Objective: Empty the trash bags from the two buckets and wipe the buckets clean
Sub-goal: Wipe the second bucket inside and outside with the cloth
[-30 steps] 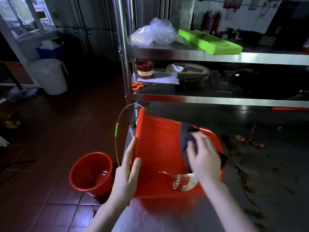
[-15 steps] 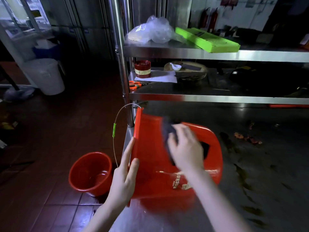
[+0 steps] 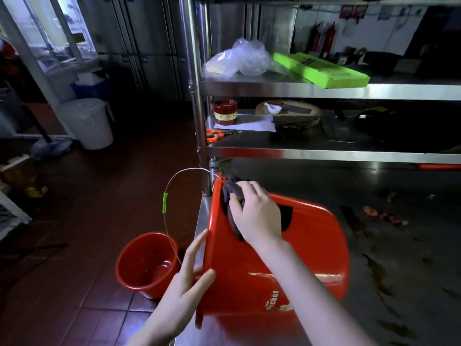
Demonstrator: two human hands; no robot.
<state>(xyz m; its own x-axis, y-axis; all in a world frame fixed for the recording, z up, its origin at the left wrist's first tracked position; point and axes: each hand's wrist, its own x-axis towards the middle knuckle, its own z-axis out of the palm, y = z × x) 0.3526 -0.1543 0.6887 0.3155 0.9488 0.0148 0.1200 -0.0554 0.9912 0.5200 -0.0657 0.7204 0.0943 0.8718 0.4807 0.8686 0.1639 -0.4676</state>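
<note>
A red bucket (image 3: pixel 306 245) lies on its side on the steel table (image 3: pixel 399 283), its wire handle with a green grip (image 3: pixel 165 202) hanging off the left edge. My right hand (image 3: pixel 257 216) presses a dark cloth (image 3: pixel 230 193) against the bucket's outer wall, near its rim at the far left. My left hand (image 3: pixel 187 288) rests on the rim at the near left, fingers spread along the edge, steadying the bucket. A second red bucket (image 3: pixel 147 264) stands upright on the tiled floor below the table, with a little water in its bottom.
A steel shelf rack (image 3: pixel 324 89) rises behind the table with a plastic bag (image 3: pixel 239 58), a green box (image 3: pixel 321 69), a red tin (image 3: pixel 225 112) and orange scissors (image 3: pixel 215 135). A white bin (image 3: pixel 87 123) stands on the floor at left. Dirt stains mark the table at right.
My right hand has slid the cloth up and to the left across the bucket wall, from its middle to the rim. The left hand has stayed on the rim.
</note>
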